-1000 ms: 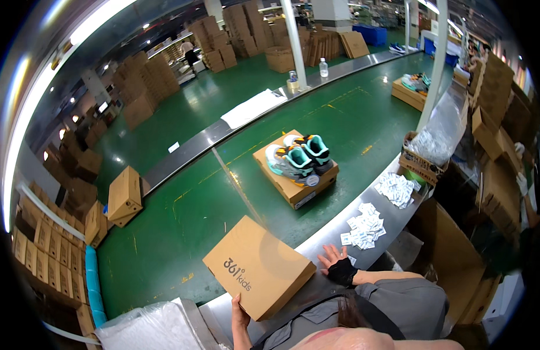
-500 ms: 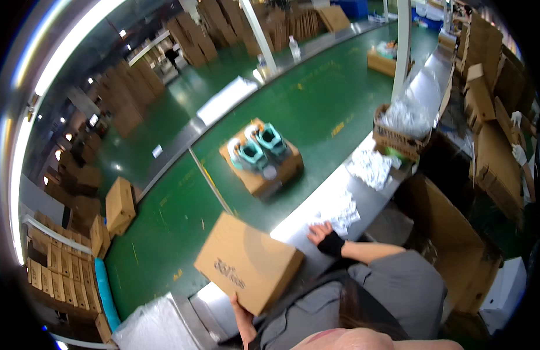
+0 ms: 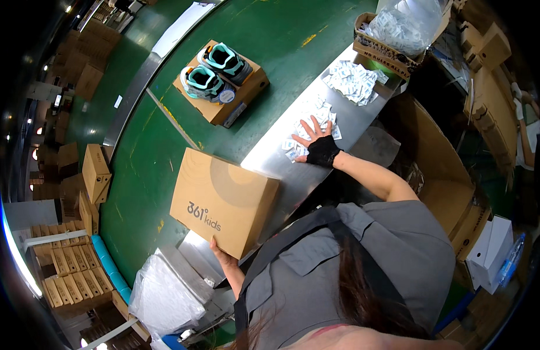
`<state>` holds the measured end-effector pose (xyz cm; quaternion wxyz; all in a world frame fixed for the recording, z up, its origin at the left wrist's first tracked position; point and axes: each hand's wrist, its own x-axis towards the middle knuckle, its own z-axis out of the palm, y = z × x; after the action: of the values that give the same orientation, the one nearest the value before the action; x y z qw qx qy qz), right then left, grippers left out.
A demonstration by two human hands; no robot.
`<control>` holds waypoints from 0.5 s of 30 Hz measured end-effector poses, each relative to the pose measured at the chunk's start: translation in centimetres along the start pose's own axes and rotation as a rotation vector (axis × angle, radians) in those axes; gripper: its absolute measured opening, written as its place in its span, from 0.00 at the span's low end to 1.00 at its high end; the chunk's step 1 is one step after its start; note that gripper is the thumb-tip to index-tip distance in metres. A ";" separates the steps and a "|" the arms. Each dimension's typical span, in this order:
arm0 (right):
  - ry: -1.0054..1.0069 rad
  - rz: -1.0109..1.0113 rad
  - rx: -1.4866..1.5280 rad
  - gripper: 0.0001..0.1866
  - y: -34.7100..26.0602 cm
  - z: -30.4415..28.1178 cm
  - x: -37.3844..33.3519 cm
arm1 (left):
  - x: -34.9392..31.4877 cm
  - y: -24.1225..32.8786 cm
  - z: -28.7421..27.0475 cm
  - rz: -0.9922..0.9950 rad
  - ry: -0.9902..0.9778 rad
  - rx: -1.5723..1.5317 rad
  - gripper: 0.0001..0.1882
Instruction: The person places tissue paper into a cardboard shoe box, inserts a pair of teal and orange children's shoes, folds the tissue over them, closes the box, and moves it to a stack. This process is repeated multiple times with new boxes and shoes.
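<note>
My left hand [image 3: 222, 255] grips the lower edge of a closed brown cardboard shoe box [image 3: 223, 198], holding it tilted over the near side of the green belt. Its fingers are partly hidden by the box. Wearing a black fingerless glove, my right hand [image 3: 318, 146] lies with fingers spread on a small heap of white sachets [image 3: 319, 112] on the metal ledge. On the belt beyond, a pair of teal, white and black sneakers [image 3: 204, 81] sits on top of another brown shoe box [image 3: 246, 87].
A second heap of sachets [image 3: 354, 83] lies farther along the ledge, beside an open carton [image 3: 384, 55] filled with bagged sachets. A large open carton [image 3: 442, 192] stands at my right. Plastic-wrapped material [image 3: 171, 291] is at the lower left. Another person's gloved hand [image 3: 517, 93] shows far right.
The view has tilted down, so the sneakers appear higher and farther left. My right hand has spread its fingers over the sachets. The shoe box is still in my left hand.
</note>
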<state>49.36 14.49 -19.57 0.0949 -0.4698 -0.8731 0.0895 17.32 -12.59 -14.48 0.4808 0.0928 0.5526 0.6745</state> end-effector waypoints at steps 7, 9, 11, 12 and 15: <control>0.156 0.183 -0.079 0.25 2.6 2.8 0.9 | -0.1 0.0 -0.5 -0.032 -0.005 -0.019 0.40; 0.217 0.285 -0.081 0.22 4.2 2.5 1.4 | 0.1 -0.5 -1.0 -0.038 -0.003 -0.040 0.40; 0.267 0.288 -0.132 0.19 6.1 2.4 1.9 | 0.5 -1.0 -1.5 -0.047 -0.010 -0.075 0.40; 0.307 0.294 -0.134 0.17 6.4 2.5 2.0 | 0.7 -1.1 -1.8 -0.057 -0.014 -0.071 0.40; 0.528 0.233 -0.199 0.11 5.3 2.5 2.1 | 0.7 -1.2 -1.8 -0.081 -0.024 -0.073 0.39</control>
<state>51.91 18.93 -23.08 0.2609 -0.5808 -0.7630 -0.1113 16.43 -13.31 -16.47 0.5174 0.0607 0.5254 0.6728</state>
